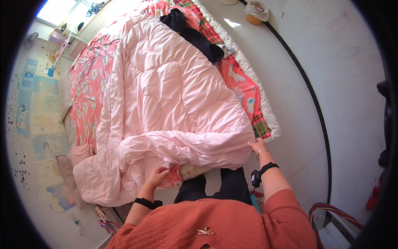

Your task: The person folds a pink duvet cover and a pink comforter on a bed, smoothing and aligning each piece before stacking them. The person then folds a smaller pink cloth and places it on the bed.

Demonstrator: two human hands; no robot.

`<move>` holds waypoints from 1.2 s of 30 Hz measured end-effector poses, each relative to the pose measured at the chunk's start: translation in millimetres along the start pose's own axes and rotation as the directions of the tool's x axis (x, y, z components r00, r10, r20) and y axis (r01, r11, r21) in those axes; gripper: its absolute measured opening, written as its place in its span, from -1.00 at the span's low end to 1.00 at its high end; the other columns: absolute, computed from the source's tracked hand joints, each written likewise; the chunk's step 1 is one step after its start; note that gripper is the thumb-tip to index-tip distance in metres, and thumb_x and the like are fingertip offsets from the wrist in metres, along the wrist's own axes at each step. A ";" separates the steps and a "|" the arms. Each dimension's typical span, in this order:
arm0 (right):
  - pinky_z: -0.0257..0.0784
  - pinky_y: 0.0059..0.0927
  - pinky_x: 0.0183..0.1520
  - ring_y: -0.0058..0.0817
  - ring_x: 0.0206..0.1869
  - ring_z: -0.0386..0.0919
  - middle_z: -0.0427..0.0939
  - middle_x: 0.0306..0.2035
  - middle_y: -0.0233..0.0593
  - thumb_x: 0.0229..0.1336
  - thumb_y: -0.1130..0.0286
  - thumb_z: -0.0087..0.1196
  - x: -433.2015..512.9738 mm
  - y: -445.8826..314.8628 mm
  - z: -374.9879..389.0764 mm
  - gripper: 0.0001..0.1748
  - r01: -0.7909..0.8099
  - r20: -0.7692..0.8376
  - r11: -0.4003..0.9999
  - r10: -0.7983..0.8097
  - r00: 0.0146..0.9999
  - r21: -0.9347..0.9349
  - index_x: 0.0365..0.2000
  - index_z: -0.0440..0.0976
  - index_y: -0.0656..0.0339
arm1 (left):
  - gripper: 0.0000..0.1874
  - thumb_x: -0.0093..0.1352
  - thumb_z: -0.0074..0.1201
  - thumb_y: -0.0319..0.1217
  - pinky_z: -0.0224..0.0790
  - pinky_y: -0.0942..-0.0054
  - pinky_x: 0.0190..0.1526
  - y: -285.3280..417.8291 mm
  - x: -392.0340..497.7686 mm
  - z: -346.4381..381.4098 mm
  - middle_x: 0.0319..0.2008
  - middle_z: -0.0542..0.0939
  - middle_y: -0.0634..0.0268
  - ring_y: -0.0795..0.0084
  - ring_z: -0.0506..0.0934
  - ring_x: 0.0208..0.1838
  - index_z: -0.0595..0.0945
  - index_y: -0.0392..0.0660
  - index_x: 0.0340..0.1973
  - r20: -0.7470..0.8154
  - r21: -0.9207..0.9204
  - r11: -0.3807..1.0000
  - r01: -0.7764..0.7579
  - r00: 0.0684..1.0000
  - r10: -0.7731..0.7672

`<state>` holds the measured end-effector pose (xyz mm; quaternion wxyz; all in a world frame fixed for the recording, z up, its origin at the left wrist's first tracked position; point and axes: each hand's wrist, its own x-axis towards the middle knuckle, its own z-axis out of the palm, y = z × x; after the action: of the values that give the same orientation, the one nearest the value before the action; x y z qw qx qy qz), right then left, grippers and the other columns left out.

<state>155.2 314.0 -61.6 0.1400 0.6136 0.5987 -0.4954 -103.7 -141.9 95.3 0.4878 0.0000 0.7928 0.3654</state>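
A pink quilted comforter (161,90) covers much of the bed, its near end folded over in a thick roll. At its near right corner my right hand (258,145) pinches the edge of the fabric. My left hand (159,175) grips the comforter's near side, left of my legs; its fingertips are partly hidden in the folds. Beneath lies a coral blanket (90,84) with a flower and cloud print. A red plaid cloth (261,127) and a white quilted pad (273,123) show along the right edge. A black garment (199,39) rests on the far right part of the comforter.
Pale pillows (67,93) and a small pink cushion (81,154) line the bed's left side by a wall with pictures. A plastic bag on an orange container (255,19) stands on the floor at the far right. A striped strap (337,208) hangs at the lower right.
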 end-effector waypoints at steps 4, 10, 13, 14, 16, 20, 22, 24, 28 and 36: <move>0.39 -0.30 0.18 -0.18 0.14 0.51 0.53 0.08 -0.01 -0.20 0.18 0.42 30.3 17.7 3.4 -0.16 -0.002 -0.062 1.000 0.004 0.998 0.022 0.13 0.39 0.31 | -0.47 0.35 0.20 -0.22 0.43 0.43 -0.03 26.6 40.8 78.1 -0.16 0.63 0.12 0.39 0.58 -0.08 0.49 -0.33 0.10 0.138 -0.008 0.934 0.357 0.926 -0.352; 0.38 -0.31 0.18 -0.19 0.12 0.52 0.56 0.06 -0.05 -0.22 0.20 0.44 25.0 13.9 18.6 -0.17 0.098 0.160 0.994 -0.105 0.981 0.050 0.12 0.42 0.29 | -0.29 0.34 0.22 -0.15 0.41 0.43 -0.03 40.4 61.3 146.1 0.05 0.52 0.08 0.39 0.52 -0.03 0.32 -0.29 0.26 0.031 -0.087 0.957 0.276 0.961 -0.274; 0.40 -0.34 0.12 -0.27 0.04 0.55 0.58 0.01 -0.11 -0.16 0.20 0.41 11.7 -6.6 21.9 -0.24 -0.018 0.199 1.000 0.014 0.980 0.020 0.09 0.44 0.32 | -0.20 0.28 0.31 -0.16 0.38 0.35 0.07 44.2 64.9 166.3 0.10 0.48 0.05 0.33 0.47 0.08 0.28 -0.28 0.29 0.086 -0.057 0.972 0.227 0.971 -0.222; 0.44 -0.35 0.05 -0.31 -0.02 0.57 0.59 -0.03 -0.15 -0.11 0.21 0.39 3.1 -15.2 19.0 -0.29 -0.012 0.284 0.994 -0.019 0.959 0.107 0.07 0.45 0.30 | 0.01 0.18 0.41 -0.13 0.31 0.26 0.19 48.2 67.7 174.7 0.18 0.40 -0.01 0.22 0.42 0.18 0.15 -0.26 0.37 0.136 -0.055 0.962 0.268 0.956 -0.259; 0.50 -0.37 -0.09 -0.38 -0.15 0.60 0.61 -0.10 -0.21 -0.02 0.23 0.34 -20.1 -39.7 10.8 -0.40 -0.142 0.426 0.964 0.034 0.904 0.225 0.03 0.48 0.27 | 0.15 0.10 0.46 -0.11 0.20 0.20 0.28 59.0 62.3 192.3 0.26 0.29 -0.07 0.10 0.32 0.29 0.05 -0.25 0.40 0.102 0.097 0.990 -0.098 0.991 0.088; 0.47 -0.43 -0.07 -0.50 -0.17 0.57 0.62 -0.16 -0.26 0.13 0.28 0.24 -99.1 -110.1 9.6 -0.55 -0.030 0.611 0.843 -0.363 0.704 0.537 -0.05 0.50 0.38 | 0.38 -0.11 0.53 -0.07 0.01 0.08 0.40 100.0 37.3 219.3 0.39 -0.01 -0.25 -0.24 0.05 0.44 -0.08 -0.16 0.44 0.178 0.244 0.758 -0.605 0.796 0.578; 0.48 -0.43 -0.08 -0.50 -0.20 0.58 0.61 -0.16 -0.28 0.14 0.27 0.23 -134.2 -153.4 19.1 -0.58 0.366 0.614 0.860 -0.511 0.601 0.356 -0.09 0.49 0.36 | 0.08 0.00 0.48 -0.25 0.26 0.21 0.24 124.3 27.4 218.5 0.22 0.34 -0.04 0.07 0.37 0.24 0.17 -0.19 0.35 0.048 0.044 0.862 -0.506 0.863 0.504; 0.48 -0.50 -0.16 -0.59 -0.25 0.57 0.59 -0.29 -0.34 0.23 0.36 0.15 -159.3 -189.6 32.2 -0.74 0.445 0.577 0.721 -0.693 0.433 0.531 -0.16 0.47 0.32 | -0.27 0.08 0.36 -0.44 0.39 0.35 0.07 144.4 20.8 196.5 0.03 0.53 0.16 0.32 0.51 0.05 0.40 -0.22 0.18 -0.043 -0.351 0.853 -0.387 0.917 0.398; 0.48 -0.60 -0.26 -0.68 -0.38 0.53 0.56 -0.39 -0.36 0.30 0.42 0.07 -139.0 -225.4 49.3 -0.87 0.259 0.407 0.614 -0.728 0.551 0.746 -0.24 0.45 0.29 | -0.51 0.10 0.19 -0.63 0.44 0.44 -0.05 149.9 -30.9 89.4 -0.19 0.63 0.30 0.51 0.57 -0.11 0.55 -0.29 0.00 0.083 -0.417 0.880 -0.229 0.954 0.288; 0.41 -0.18 0.02 -0.27 -0.09 0.53 0.54 -0.08 -0.09 0.25 -0.14 0.00 -22.1 -231.0 127.7 -0.26 -0.183 0.520 0.853 -0.116 0.846 0.488 0.13 0.31 0.34 | -0.27 0.11 0.32 -0.41 0.31 0.39 0.17 119.2 -163.4 22.4 0.08 0.57 0.12 0.36 0.50 0.12 0.41 -0.43 0.17 0.252 -0.724 0.681 -0.109 0.877 0.409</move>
<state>-98.2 259.5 -7.2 0.1379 0.4775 0.3683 -0.7858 -43.2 -99.8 285.0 0.5429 0.0067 0.4751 0.6925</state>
